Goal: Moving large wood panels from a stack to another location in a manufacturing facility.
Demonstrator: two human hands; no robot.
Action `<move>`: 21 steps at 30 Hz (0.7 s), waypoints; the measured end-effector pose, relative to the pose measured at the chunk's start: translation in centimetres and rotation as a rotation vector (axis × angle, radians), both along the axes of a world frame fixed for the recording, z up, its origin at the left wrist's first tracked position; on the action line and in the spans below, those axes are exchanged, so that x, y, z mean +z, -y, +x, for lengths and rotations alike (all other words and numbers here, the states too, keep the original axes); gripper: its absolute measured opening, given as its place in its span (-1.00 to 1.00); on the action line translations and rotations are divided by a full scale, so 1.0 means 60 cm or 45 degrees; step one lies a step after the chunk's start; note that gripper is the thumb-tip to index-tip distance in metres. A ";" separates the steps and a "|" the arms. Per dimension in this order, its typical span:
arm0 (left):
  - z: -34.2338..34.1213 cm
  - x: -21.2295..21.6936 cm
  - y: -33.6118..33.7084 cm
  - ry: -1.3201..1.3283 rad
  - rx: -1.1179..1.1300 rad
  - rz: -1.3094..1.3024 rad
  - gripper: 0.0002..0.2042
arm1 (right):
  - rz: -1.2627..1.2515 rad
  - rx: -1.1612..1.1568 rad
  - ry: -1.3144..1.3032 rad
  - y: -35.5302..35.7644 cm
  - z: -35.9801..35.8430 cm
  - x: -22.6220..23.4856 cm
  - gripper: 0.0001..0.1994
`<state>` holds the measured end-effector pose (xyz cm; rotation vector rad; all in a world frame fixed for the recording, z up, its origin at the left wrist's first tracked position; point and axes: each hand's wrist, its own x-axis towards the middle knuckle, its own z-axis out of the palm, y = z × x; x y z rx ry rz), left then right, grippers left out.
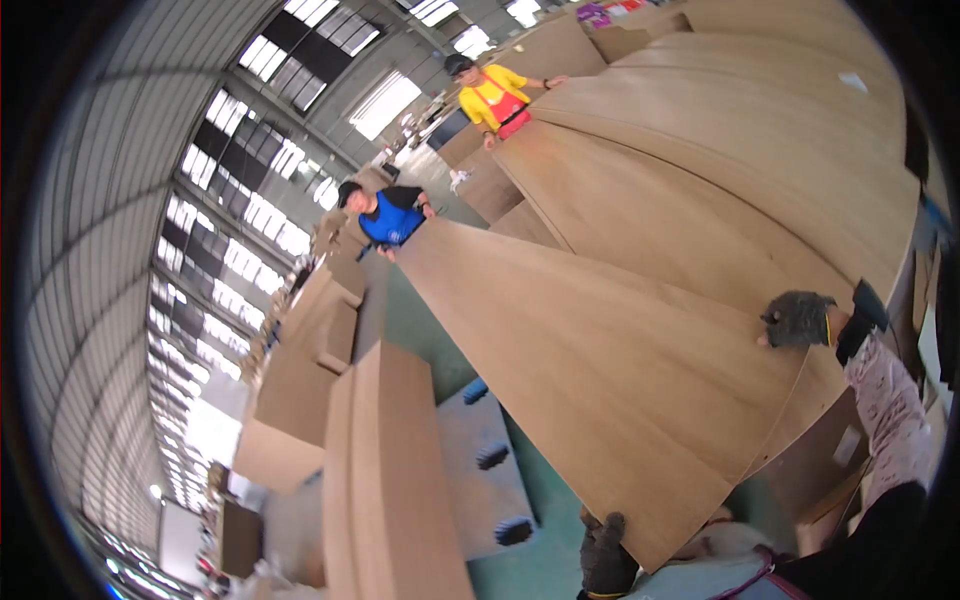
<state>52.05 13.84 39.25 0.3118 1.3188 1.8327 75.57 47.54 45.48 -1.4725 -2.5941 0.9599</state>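
Left hand (603, 548) at 6 o'clock clamps sheet (600, 370) corner; right hand (797, 319) at 3 o'clock clamps edge. Likely thin, floppy, light; hold the edges.

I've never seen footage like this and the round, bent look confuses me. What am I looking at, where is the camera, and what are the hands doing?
The camera is worn on a person's head; its fisheye lens bends straight edges. There is no machine, just two gloved hands. The left hand grips the near corner of a large thin plywood sheet, and the right hand holds its right-hand edge. At the sheet's far end a person in blue holds it too. A person in yellow stands by more sheets behind. Wood stacks stand to the left on the green floor.
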 end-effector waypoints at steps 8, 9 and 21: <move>-0.028 0.017 0.064 -0.110 0.116 -0.109 -0.54 | 0.158 0.240 -0.450 0.028 -0.020 -0.004 -0.47; -0.022 0.034 0.067 -0.204 0.138 -0.221 -0.55 | 0.154 0.262 -0.448 0.034 -0.023 -0.003 -0.47; -0.187 -0.016 0.284 -0.389 0.178 -0.314 -0.71 | 0.217 0.203 -0.272 0.233 -0.227 0.006 -0.54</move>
